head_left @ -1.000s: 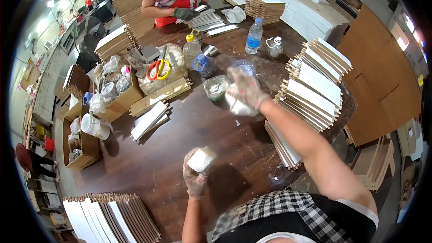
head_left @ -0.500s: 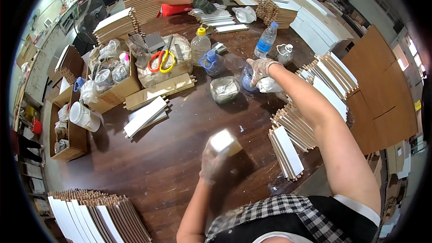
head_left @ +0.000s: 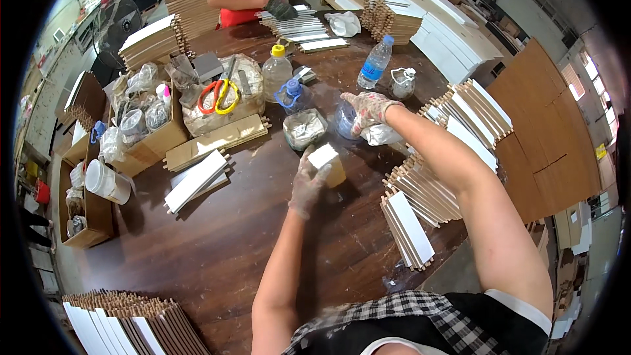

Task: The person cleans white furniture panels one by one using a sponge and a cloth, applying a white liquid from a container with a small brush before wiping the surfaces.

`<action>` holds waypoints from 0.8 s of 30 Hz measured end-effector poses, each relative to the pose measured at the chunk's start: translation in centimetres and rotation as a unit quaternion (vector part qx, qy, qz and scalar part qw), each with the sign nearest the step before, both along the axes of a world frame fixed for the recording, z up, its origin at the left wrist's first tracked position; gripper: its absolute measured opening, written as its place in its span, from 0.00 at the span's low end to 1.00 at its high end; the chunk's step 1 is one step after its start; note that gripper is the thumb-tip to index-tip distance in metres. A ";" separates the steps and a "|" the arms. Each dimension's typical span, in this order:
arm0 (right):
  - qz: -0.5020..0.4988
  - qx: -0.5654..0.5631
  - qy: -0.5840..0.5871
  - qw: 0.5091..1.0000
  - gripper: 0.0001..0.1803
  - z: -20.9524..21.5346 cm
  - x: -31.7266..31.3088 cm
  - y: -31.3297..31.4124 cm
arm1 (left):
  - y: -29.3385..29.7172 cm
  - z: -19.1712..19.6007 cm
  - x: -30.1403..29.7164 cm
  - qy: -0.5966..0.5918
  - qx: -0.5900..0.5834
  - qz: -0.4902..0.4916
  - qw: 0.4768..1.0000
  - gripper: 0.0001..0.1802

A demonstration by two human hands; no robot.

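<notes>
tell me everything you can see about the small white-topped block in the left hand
The small white-topped wooden block is a short rectangular piece with a white upper face and a tan side that looks like wood. It is tilted and lifted above the dark wooden table, gripped from below by the fingers of the gloved, dusty left hand. Nothing else touches it.

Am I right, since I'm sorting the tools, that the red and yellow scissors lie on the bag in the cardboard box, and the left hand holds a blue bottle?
Not quite. The left hand holds a small white-topped block, not a blue bottle. The rest stands: the red and yellow scissors lie on the bag in the cardboard box, as the head view shows.
</notes>
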State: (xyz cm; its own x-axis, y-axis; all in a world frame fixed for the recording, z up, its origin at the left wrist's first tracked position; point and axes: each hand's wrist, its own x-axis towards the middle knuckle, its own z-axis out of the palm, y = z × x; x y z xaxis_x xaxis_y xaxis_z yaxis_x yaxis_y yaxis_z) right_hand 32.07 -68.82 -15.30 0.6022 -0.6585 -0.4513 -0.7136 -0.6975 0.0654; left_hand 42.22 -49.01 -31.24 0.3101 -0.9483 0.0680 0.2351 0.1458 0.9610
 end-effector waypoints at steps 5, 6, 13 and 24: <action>0.014 -0.003 0.004 1.000 0.59 0.3 -0.4 -0.4 | 1.5 -0.7 0.7 -0.011 -0.027 0.013 0.999 0.34; 0.027 -0.015 -0.017 0.999 0.59 0.7 -0.8 -0.6 | 1.8 -0.3 0.6 -0.009 -0.027 0.014 1.000 0.34; 0.029 -0.046 -0.075 0.996 0.61 8.7 -1.9 1.0 | 3.6 -0.5 0.9 0.113 -0.031 0.042 0.992 0.25; 0.184 0.075 0.028 0.980 0.56 3.4 -0.6 15.2 | 3.6 -1.7 3.3 0.129 -0.051 0.184 0.973 0.24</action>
